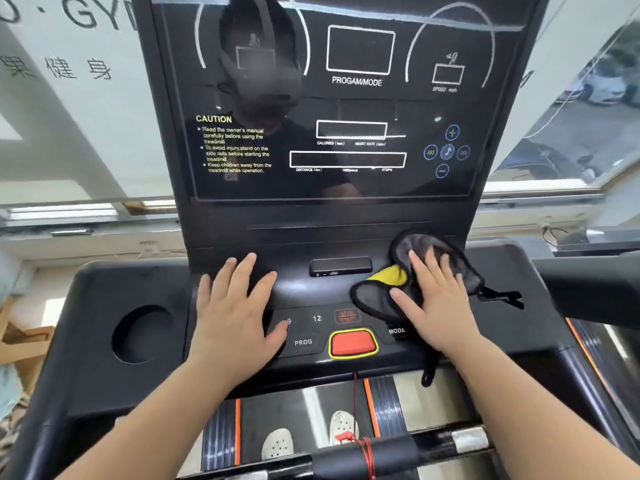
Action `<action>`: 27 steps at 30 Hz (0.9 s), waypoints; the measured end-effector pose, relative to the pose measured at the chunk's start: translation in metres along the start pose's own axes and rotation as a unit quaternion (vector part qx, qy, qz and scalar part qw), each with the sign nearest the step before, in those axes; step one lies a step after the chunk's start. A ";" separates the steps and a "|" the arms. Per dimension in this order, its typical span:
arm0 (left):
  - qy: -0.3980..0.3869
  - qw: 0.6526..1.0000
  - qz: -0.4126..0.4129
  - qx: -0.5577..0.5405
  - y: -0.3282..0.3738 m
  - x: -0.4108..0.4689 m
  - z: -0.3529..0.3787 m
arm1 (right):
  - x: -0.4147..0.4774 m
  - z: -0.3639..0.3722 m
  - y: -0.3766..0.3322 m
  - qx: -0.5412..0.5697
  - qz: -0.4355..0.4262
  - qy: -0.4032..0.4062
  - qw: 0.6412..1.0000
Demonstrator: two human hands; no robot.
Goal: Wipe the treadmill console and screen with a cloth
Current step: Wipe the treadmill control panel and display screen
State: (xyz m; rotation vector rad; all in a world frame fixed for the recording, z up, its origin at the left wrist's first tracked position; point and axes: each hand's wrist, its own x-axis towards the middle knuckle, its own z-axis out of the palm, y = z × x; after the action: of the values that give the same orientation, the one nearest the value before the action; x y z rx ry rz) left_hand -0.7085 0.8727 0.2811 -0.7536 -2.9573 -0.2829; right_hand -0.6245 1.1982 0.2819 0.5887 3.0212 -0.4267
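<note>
The black treadmill console point(332, 292) slopes toward me, with the dark glossy screen point(346, 109) standing upright behind it. A grey cloth point(464, 271) with a yellow patch lies crumpled on the console's right side. My right hand point(436, 299) presses flat on the cloth, fingers straight and spread. My left hand point(235, 313) rests flat on the console's left side, fingers straight, thumb near the PROG label. It holds nothing.
A red stop button point(352, 342) with a yellow rim sits between my hands. A round cup holder point(142, 334) is sunk in the left tray. A red safety cord point(363, 448) hangs to the front handlebar. Below, white shoes stand on the belt. Windows lie behind.
</note>
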 end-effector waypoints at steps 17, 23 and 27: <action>-0.032 0.999 0.036 0.008 0.069 -0.001 0.016 | -0.004 -0.004 0.063 -0.099 0.035 -0.035 0.994; -0.032 0.999 -0.009 -0.002 0.085 -0.007 0.020 | -0.023 0.013 0.015 -0.105 -0.098 -0.037 0.989; -0.010 1.000 -0.007 -0.016 0.107 -0.001 0.017 | -0.044 0.016 0.008 -0.086 -0.229 -0.085 0.966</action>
State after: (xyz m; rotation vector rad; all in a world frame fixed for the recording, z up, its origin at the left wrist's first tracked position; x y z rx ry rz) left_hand -0.6564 0.9677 0.2817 -0.7442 -2.9853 -0.3277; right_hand -0.5805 1.1847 0.2684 -0.1565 2.9626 -0.2055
